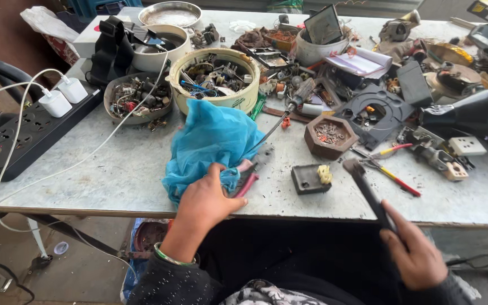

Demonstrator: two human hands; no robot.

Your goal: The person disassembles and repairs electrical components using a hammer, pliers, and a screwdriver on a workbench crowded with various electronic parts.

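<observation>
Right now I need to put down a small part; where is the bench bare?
Bare tabletop lies between the black power strip and the blue plastic bag under the left hand. A smaller patch sits by the near edge, right of the black bar in the right hand. The back is crowded with parts bowls.

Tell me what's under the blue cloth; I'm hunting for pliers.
Pink tool handles poke out from under the blue cloth beside the left hand. The tool's head and anything else beneath are covered.

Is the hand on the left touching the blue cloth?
Touching. The head view shows the left hand pressing down on the blue cloth, with its thumb and fingers lying right on the cloth's lower edge, no gap.
</observation>
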